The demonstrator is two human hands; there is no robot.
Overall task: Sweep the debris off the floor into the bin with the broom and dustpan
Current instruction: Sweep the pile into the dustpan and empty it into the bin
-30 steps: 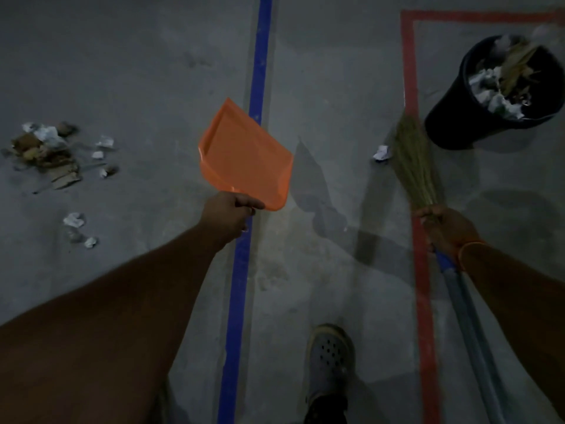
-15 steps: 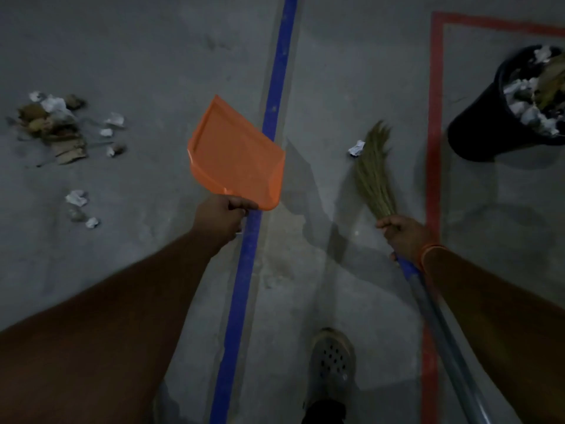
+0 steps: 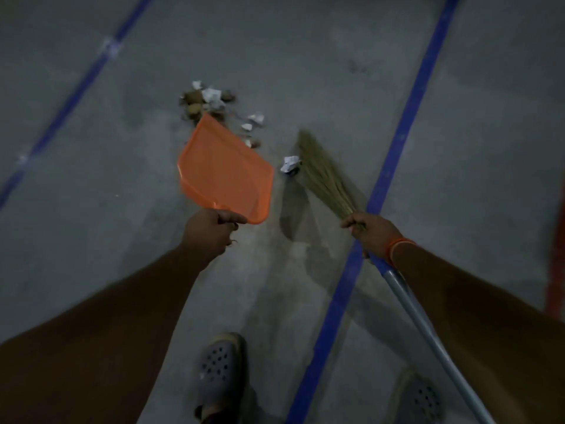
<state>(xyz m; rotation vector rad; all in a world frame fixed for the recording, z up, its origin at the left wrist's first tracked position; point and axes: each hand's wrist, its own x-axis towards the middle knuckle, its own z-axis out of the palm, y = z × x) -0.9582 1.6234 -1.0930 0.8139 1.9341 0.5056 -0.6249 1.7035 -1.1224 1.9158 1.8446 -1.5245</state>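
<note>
My left hand [image 3: 211,232] grips the handle of an orange dustpan [image 3: 224,171], held up above the floor with its mouth pointing away from me. Just beyond its far edge lies a debris pile [image 3: 204,101] of brown scraps and crumpled white paper. My right hand [image 3: 371,229] grips the broom [image 3: 325,175] where the straw bristles meet the grey-blue shaft. The bristle tips lie beside a crumpled paper ball [image 3: 289,164] on the floor. The bin is out of view.
Grey concrete floor with a blue tape line [image 3: 394,154] running diagonally under my right arm, another blue line [image 3: 73,93] at left, and a red line [image 3: 555,280] at the right edge. My two grey clogs [image 3: 218,365] stand at the bottom.
The view has swung left: the bin has left the frame and the debris pile now lies straight ahead. Both hands have moved toward the pile, and the broom now reaches the paper ball.
</note>
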